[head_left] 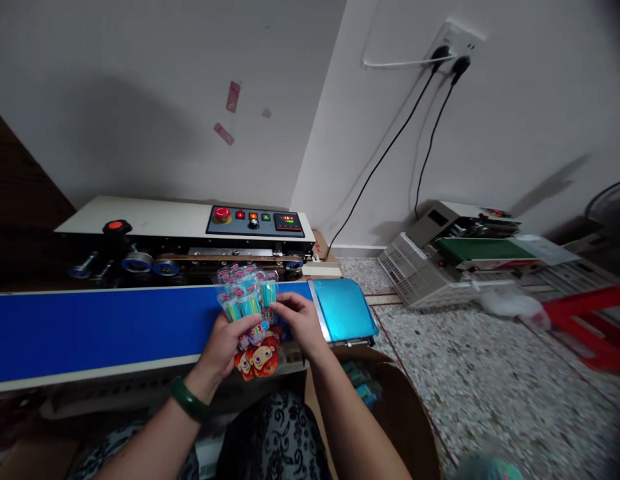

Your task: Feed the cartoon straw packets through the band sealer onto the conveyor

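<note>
We are holding a clear packet of small tubes (249, 301) above the blue belt (100, 330); our left hand (224, 347) is gripping its printed bottom, our right hand (299, 320) pinching its side; squaring the open edge toward the sealer (190, 230) seems wise.

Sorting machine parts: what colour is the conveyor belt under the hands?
Blue: the conveyor belt, clearest in the head view.

Packets (247, 293) over belt (90, 330) (sealer (190, 233) behind)
</note>
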### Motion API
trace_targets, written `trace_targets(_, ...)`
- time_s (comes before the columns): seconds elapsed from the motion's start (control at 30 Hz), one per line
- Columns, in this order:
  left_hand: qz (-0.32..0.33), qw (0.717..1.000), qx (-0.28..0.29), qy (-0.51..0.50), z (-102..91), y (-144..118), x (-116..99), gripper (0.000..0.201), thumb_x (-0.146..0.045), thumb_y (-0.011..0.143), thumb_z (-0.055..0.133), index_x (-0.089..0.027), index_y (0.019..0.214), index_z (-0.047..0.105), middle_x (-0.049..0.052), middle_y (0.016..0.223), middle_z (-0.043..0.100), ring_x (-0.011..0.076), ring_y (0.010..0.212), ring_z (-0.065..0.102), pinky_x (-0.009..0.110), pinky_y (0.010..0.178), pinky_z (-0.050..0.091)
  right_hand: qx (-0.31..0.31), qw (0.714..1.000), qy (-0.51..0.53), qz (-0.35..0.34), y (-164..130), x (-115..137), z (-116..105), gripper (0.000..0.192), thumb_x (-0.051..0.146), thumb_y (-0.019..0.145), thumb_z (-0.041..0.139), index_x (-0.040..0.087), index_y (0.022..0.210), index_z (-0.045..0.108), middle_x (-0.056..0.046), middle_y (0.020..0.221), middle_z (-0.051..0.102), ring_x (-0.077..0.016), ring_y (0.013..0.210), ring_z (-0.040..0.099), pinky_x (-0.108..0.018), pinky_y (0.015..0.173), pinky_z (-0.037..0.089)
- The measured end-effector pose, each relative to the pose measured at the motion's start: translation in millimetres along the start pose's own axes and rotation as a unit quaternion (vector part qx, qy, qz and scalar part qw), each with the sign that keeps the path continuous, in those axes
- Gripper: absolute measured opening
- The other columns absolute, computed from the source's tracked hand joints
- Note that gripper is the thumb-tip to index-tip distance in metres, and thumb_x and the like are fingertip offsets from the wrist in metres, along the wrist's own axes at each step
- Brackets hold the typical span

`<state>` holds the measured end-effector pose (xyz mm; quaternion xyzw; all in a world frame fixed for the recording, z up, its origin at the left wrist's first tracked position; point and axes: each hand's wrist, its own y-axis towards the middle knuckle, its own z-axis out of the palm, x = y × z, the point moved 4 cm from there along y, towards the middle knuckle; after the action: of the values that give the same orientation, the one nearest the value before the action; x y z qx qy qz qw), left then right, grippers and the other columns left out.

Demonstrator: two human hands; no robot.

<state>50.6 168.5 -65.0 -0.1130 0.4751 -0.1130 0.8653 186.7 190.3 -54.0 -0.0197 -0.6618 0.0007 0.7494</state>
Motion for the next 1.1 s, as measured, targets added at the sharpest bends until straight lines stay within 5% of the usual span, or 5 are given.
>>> trace_targets(0.23, 0.015, 1.0, -0.004, 0.021, -2.6, -1, -2, 0.036, -0.021, 0.058, 0.073, -0.012, 0.092, 0.065, 0.009, 0.089, 0.07, 0.0243, 0.08, 0.065, 0.035, 0.075, 0.052, -0.236, 0.967, 0.094, 0.001, 10, -9, -65, 0.021, 0.031, 0.062, 0.064, 0.02, 0.077, 0.055, 0.005, 0.06, 0.058, -0.0096, 0.05, 0.052, -0.021, 0.049, 0.042)
trace_targets(0.37, -0.001, 0.999, -0.025, 0.02, -3.7, -4, -4, 0.029, -0.02, 0.054, 0.074, -0.013, 0.081, 0.066, 0.005, 0.077, 0.071, 0.0215, 0.068, 0.066, 0.032, 0.067, 0.053, -0.211, 0.975, 0.018, 0.074, 33, -10, -90, 0.012, 0.024, 0.056, 0.063, 0.017, 0.065, 0.058, 0.003, 0.051, 0.058, -0.0106, 0.044, 0.05, -0.023, 0.044, 0.04)
trace_targets(0.67, 0.014, 1.0, -0.006, 0.017, 1.5, -1, -3, 0.034, -0.018, 0.057, 0.072, -0.014, 0.09, 0.062, 0.005, 0.081, 0.07, 0.0206, 0.069, 0.065, 0.033, 0.066, 0.053, -0.151, 0.987, -0.023, 0.048, 44, -6, -54, 0.02, 0.031, 0.059, 0.067, 0.016, 0.071, 0.062, 0.001, 0.061, 0.061, -0.0105, 0.052, 0.055, -0.023, 0.05, 0.043)
trace_targets(0.87, 0.019, 0.999, 0.023, 0.04, 1.7, -3, -3, 0.037, -0.019, 0.059, 0.071, -0.013, 0.095, 0.063, 0.008, 0.089, 0.069, 0.0234, 0.08, 0.064, 0.035, 0.075, 0.05, 0.049, 0.999, 0.013, 0.004, -5, 15, -3, 0.023, 0.029, 0.06, 0.07, 0.02, 0.08, 0.064, 0.0, 0.078, 0.063, -0.0134, 0.072, 0.058, -0.025, 0.066, 0.046)
trace_targets(1.1, 0.027, 0.998, 0.016, 0.05, 1.7, -4, -2, 0.045, -0.021, 0.057, 0.073, -0.015, 0.101, 0.06, 0.008, 0.094, 0.069, 0.0249, 0.086, 0.064, 0.037, 0.08, 0.049, -0.073, 0.983, 0.169, 0.024, -7, -10, -12, 0.016, 0.033, 0.067, 0.065, 0.02, 0.068, 0.055, 0.006, 0.06, 0.054, -0.008, 0.054, 0.05, -0.021, 0.054, 0.042)
